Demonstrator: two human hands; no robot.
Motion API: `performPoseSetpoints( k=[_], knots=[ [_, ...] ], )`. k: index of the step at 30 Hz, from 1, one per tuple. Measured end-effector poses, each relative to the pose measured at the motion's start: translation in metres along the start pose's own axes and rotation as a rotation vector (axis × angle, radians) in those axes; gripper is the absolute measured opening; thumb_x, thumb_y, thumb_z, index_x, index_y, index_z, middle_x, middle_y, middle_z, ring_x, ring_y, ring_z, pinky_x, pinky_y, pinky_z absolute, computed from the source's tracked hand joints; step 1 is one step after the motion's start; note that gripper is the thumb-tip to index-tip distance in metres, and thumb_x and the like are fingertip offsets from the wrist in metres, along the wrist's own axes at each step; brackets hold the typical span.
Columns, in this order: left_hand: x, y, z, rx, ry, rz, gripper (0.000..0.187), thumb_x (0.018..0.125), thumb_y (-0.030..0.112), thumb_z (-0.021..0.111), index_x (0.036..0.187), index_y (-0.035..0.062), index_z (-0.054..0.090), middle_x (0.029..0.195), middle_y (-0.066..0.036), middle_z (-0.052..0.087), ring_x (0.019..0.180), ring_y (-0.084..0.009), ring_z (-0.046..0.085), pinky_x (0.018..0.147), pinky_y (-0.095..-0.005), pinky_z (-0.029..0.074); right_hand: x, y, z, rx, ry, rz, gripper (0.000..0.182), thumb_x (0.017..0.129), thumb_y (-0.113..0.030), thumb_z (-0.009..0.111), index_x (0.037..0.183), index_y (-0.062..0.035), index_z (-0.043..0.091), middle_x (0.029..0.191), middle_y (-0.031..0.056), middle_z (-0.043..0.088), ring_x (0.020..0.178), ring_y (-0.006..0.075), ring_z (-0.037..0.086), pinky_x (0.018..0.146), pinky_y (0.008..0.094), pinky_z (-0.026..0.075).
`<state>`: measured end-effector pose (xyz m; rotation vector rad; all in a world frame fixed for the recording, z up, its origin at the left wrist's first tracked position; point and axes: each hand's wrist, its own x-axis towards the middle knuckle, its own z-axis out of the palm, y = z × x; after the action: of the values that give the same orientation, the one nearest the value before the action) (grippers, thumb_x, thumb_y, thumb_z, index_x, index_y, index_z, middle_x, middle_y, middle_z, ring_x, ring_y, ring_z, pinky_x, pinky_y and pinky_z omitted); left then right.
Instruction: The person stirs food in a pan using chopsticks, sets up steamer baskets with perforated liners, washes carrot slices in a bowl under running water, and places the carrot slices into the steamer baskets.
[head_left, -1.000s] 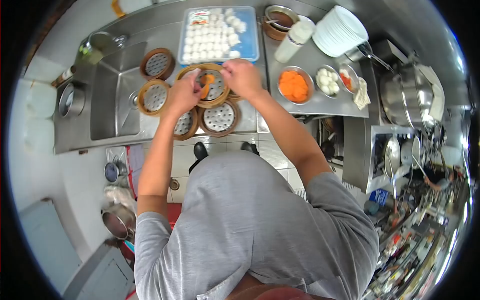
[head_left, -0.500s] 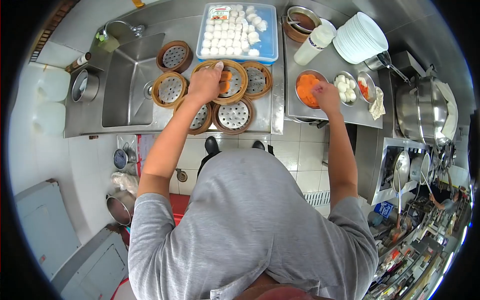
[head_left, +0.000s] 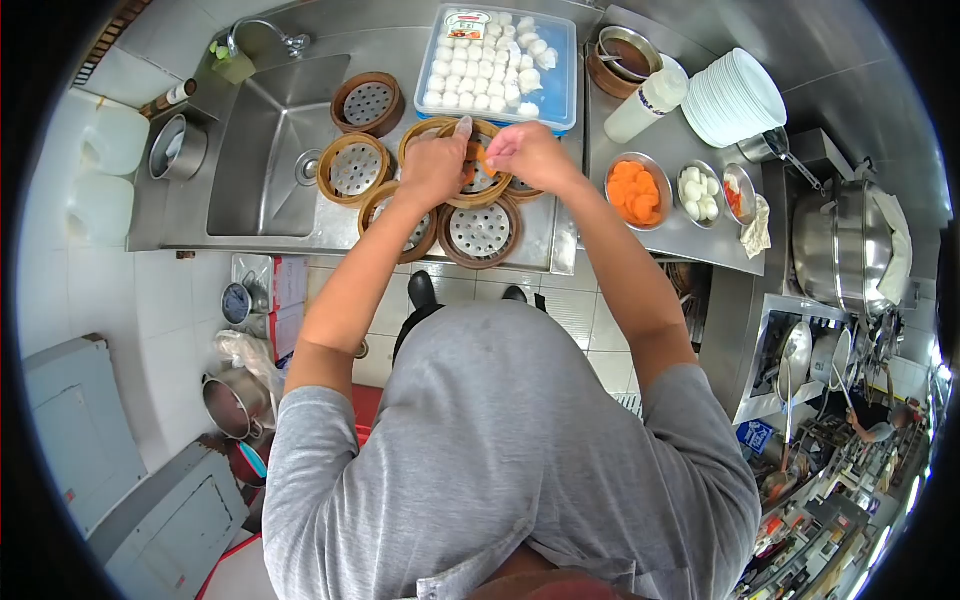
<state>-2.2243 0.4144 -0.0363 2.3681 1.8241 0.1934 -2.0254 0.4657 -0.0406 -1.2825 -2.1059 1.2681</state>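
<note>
My left hand (head_left: 436, 170) rests on the near left rim of a raised bamboo steamer (head_left: 507, 193), its fingers closed around the edge. Over the right side of that steamer, my right hand (head_left: 530, 156) pinches an orange slice (head_left: 487, 160). More orange slices lie inside, partly hidden by my left hand. Around it stand other steamers with perforated metal plates, such as one at the front (head_left: 480, 231) and one at the left (head_left: 355, 169). A metal bowl of orange slices (head_left: 634, 190) sits to the right.
Behind the steamers is a plastic tray of white balls (head_left: 490, 65). A sink (head_left: 265, 160) lies left. To the right are a bowl of white pieces (head_left: 699, 193), a bottle (head_left: 646, 105), stacked plates (head_left: 735, 90) and a large pot (head_left: 840, 230). Another person (head_left: 880, 430) is far right.
My right hand has moved left from the bowl of orange slices to the raised steamer, bringing an orange slice. My left hand remains at the steamer. The camera view has shifted slightly.
</note>
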Motion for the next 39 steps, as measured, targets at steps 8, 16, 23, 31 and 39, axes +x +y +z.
performPoseSetpoints(
  k=[8,16,23,31,39],
  knots=[
    [0.000,-0.008,-0.003,0.024,-0.041,0.001,0.078,0.076,0.021,0.081,0.144,0.0026,0.049,0.091,-0.014,0.074,0.094,-0.0322,0.070,0.082,-0.0444,0.054,0.012,-0.006,0.018,-0.628,0.027,-0.174,0.007,0.081,-0.014,0.066,0.078,-0.0106,0.071,0.082,0.0119,0.073,0.080,0.0320,0.071,0.072,0.0446,0.056],
    [0.001,-0.012,-0.007,-0.144,-0.033,-0.034,0.085,0.075,0.016,0.081,0.150,0.0091,0.042,0.092,-0.009,0.074,0.088,-0.0351,0.070,0.076,-0.0466,0.055,-0.020,-0.003,0.005,-0.479,0.307,-0.301,0.013,0.081,-0.016,0.067,0.089,-0.0068,0.071,0.091,0.0155,0.073,0.090,0.0345,0.071,0.079,0.0466,0.057],
    [-0.017,-0.003,-0.045,-0.692,0.099,-0.069,0.081,0.082,0.005,0.077,0.154,0.0039,0.040,0.083,-0.003,0.068,0.067,-0.0107,0.059,0.067,-0.0275,0.051,-0.110,0.120,-0.124,-0.699,0.312,0.421,0.025,0.076,-0.027,0.082,0.089,-0.0071,0.075,0.087,0.0134,0.074,0.083,0.0300,0.072,0.076,0.0386,0.057],
    [-0.010,0.039,-0.057,-0.848,0.063,0.022,0.072,0.087,0.005,0.075,0.151,-0.0014,0.042,0.085,-0.003,0.066,0.072,-0.0088,0.059,0.072,-0.0251,0.052,-0.129,0.160,-0.108,-0.366,0.406,0.304,0.029,0.073,-0.029,0.084,0.088,-0.0056,0.075,0.086,0.0124,0.073,0.081,0.0288,0.070,0.077,0.0394,0.056],
    [-0.052,0.041,-0.010,-1.338,-0.073,-0.124,0.061,0.096,0.005,0.070,0.150,0.0018,0.042,0.101,-0.006,0.072,0.088,-0.0107,0.066,0.080,-0.0260,0.054,-0.145,0.073,-0.074,0.424,0.300,0.236,0.020,0.083,-0.016,0.081,0.092,0.0003,0.075,0.078,0.0073,0.073,0.065,0.0122,0.065,0.061,0.0279,0.052]
  ],
)
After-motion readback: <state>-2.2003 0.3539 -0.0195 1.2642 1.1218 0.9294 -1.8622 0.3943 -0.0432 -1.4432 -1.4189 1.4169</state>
